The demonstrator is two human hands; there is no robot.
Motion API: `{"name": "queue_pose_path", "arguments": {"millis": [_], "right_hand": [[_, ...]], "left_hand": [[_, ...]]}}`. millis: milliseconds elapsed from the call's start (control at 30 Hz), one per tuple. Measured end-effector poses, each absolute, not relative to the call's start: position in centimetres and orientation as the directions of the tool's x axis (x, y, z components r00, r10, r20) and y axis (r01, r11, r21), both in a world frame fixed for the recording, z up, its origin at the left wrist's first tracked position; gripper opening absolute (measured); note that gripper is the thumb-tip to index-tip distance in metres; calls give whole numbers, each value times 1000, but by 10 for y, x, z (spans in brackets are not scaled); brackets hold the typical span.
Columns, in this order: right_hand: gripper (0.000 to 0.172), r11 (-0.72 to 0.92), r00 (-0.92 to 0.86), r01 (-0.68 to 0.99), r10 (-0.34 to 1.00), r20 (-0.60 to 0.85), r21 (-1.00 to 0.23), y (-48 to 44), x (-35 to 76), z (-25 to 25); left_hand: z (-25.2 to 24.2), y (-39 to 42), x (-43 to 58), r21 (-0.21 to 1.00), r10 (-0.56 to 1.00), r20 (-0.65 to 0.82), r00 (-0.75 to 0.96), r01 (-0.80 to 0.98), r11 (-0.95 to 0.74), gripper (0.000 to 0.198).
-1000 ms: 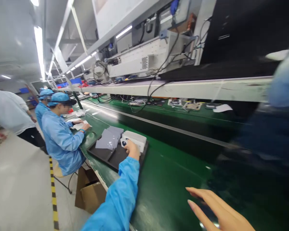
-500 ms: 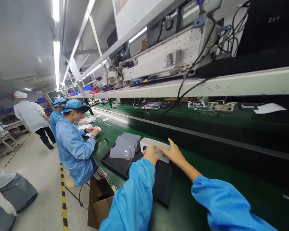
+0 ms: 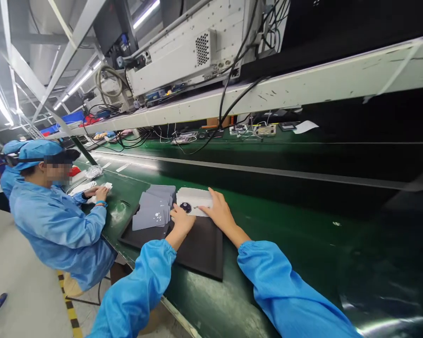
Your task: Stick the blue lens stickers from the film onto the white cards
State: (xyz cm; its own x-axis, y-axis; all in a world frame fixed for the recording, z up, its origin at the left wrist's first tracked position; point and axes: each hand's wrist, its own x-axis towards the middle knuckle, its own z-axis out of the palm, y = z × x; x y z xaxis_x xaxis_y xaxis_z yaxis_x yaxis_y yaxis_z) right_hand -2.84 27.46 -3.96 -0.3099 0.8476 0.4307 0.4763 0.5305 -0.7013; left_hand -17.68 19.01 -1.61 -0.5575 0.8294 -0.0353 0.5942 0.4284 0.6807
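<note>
A stack of white panels that look like phone back covers (image 3: 193, 195), the top one with a round black camera ring, lies at the far end of a black tray (image 3: 202, 249). My left hand (image 3: 182, 221) has its fingers closed at the near left edge of the top cover, beside the ring. Across the right end, my right hand (image 3: 221, 213) grips the cover, thumb on its face and fingers at the far edge. Fanned grey panels (image 3: 151, 209) with small holes lie to the left on another black tray (image 3: 144, 236).
A co-worker in blue (image 3: 56, 211) sits at the left, handling small white pieces. Tweezers (image 3: 125, 203) lie on the green bench (image 3: 285, 225) between us. Above runs a white shelf (image 3: 183, 110) with equipment and hanging black cables (image 3: 229, 110).
My view has swung right and closer to the bench, so the co-worker and trays sit further left. Both hands stay at the white covers, my left now lower along the near left edge.
</note>
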Motion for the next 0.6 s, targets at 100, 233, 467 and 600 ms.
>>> {"name": "queue_pose_path", "arguments": {"millis": [100,233,467,600], "right_hand": [[79,538,-307,488,843,442,-687,273,-29,-41],[85,546,-311,499,838,449,-673,271,-29,-43],[112,449,-183,477,892,414,-756,275,-35,-54],[112,399,-146,404,916,373,-823,278,-36,-62]], "left_hand": [[-9,202,-190,665,844,127,-521,676,317,55],[2,215,-210,679,891,238,-385,722,131,61],[-12,211,-219,771,901,354,-250,623,-129,75],[-27,219,-214,858,849,354,-392,497,-128,60]]}}
